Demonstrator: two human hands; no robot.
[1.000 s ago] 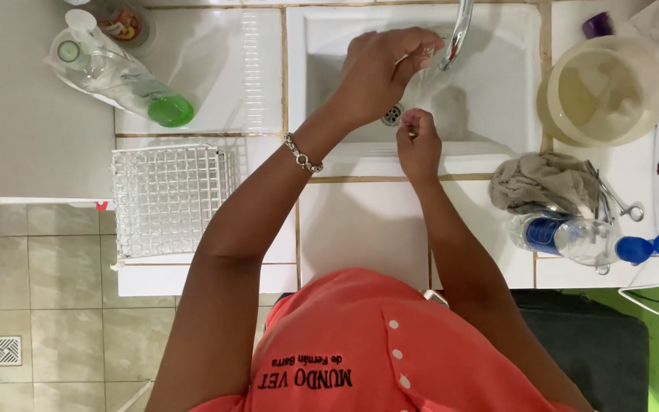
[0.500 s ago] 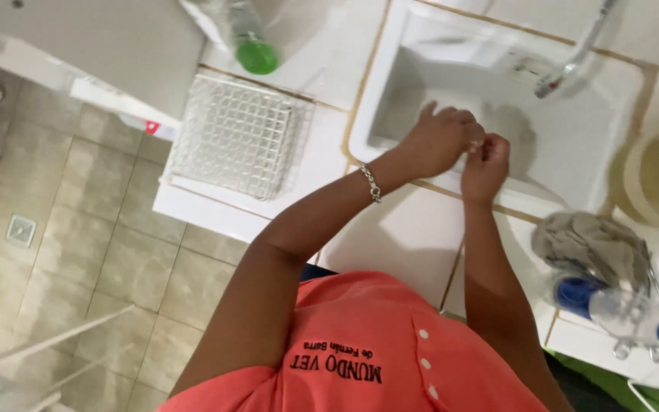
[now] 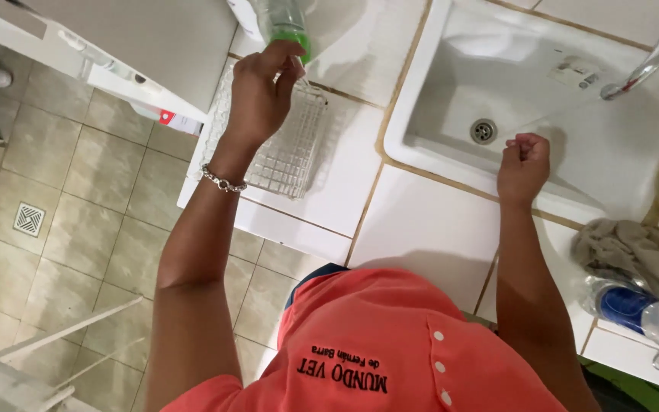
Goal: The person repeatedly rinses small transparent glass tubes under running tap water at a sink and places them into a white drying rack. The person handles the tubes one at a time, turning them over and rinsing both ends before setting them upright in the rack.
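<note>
White tiled table [image 3: 421, 229], sink [image 3: 451, 46] at right. Clear rack [image 3: 291, 145] under your left hand [image 3: 261, 95], fingers pinched, held item too small to tell. Your right hand [image 3: 524, 164] fisted on sink edge, grasping nothing visible.

Our hands split apart

We see the left hand [image 3: 259, 91] gone from the sink [image 3: 451, 91] and out over the clear grid rack [image 3: 291, 152] at the counter's left edge; the right hand [image 3: 524, 164], fisted, now rests alone on the sink's front rim.
</note>
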